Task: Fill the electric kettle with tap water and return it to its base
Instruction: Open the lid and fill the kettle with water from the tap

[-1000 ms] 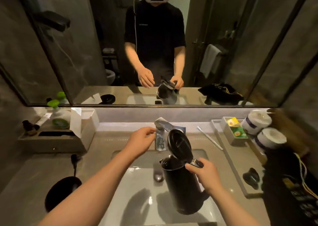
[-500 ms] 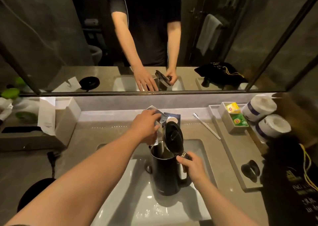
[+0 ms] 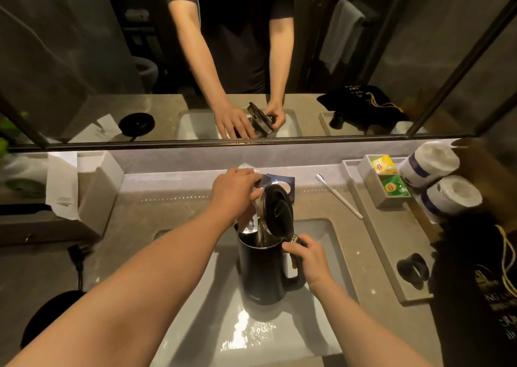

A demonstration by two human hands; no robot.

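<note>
The black electric kettle [image 3: 261,271] stands upright in the white sink [image 3: 324,243], its lid [image 3: 278,211] flipped up and open. My right hand [image 3: 306,257] grips the kettle's handle at the top. My left hand [image 3: 233,192] rests on the chrome tap handle [image 3: 263,180] just behind the kettle. The tap spout [image 3: 250,225] points into the kettle's mouth; whether water runs I cannot tell. The round black kettle base [image 3: 49,317] lies on the counter at the lower left, partly behind my left forearm.
A tissue box [image 3: 92,190] stands at the left. A toothbrush [image 3: 340,196] lies right of the tap. A tray [image 3: 386,243] on the right holds tea bags [image 3: 391,186] and paper rolls [image 3: 447,196]. A black bag [image 3: 475,296] fills the right edge. A mirror spans the wall ahead.
The kettle moved back and left under the spout. My left hand went from beside the tap onto its handle. My view tilted down and came closer.
</note>
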